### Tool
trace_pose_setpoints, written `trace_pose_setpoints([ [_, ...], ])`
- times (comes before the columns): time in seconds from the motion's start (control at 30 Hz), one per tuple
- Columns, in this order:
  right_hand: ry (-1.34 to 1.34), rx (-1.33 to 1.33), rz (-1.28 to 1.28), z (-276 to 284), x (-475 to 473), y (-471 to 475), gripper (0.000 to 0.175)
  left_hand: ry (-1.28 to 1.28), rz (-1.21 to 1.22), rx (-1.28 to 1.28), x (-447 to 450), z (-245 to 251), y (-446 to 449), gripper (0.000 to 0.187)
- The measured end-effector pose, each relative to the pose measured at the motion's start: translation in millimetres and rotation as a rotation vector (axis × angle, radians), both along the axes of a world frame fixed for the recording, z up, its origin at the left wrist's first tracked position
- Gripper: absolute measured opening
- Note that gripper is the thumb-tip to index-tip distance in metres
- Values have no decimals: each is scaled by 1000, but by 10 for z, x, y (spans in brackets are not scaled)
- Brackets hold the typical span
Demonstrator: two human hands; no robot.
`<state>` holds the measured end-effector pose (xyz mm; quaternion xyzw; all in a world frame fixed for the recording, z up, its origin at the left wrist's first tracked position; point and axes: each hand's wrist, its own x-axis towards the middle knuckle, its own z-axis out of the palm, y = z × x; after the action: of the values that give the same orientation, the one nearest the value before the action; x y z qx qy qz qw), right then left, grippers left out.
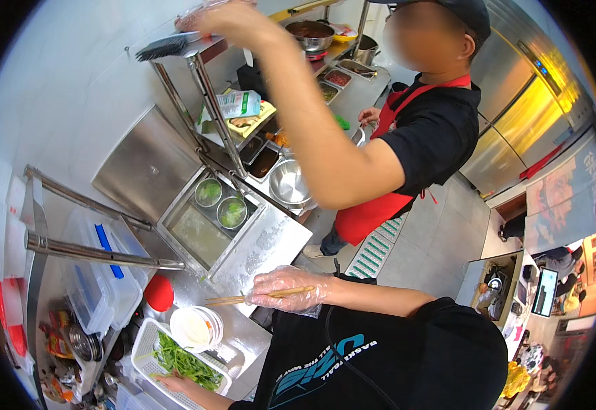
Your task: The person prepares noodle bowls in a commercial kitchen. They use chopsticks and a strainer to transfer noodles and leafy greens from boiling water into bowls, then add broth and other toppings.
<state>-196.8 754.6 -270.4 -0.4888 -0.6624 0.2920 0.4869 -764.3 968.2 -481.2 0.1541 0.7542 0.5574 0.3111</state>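
Observation:
My right hand (290, 291), in a clear plastic glove, grips a pair of wooden chopsticks (231, 299) above the front edge of the steel counter. My left hand (174, 382) reaches over a white plastic basket (143, 342) and touches the leafy greens (190, 361) in it; whether its fingers close on any is unclear. Stacked white bowls (191, 329) stand beside the basket. Beyond my right hand, a steel boiler (195, 233) holds cloudy water. Two round metal strainers, a back one (208, 191) and a front one (232, 212), sit in it with greens inside.
A co-worker in a red apron (369, 218) stands across the counter corner, one arm (303, 113) raised to a shelf. Steel rack posts (103, 251) rise by the boiler. Near the bowls are a red round item (159, 293) and clear plastic boxes (103, 277).

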Motion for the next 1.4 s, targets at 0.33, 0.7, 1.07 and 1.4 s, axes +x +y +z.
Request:
trace_pose_setpoints([
  [0.33, -12, -26, -12, -30, 241, 117, 20, 312, 0, 376, 552, 234, -237, 40],
  [0.7, 116, 199, -171, 128, 789, 384, 29, 748, -376, 552, 2244, 2227, -893, 34],
  [1.07, 76, -147, -185, 403, 1074, 664, 33, -825, -1024, 299, 5210, 2218, -947, 40],
  [1.4, 63, -172, -382, 291, 1329, 700, 39, -1142, -844, 169, 5673, 2149, -730, 31],
])
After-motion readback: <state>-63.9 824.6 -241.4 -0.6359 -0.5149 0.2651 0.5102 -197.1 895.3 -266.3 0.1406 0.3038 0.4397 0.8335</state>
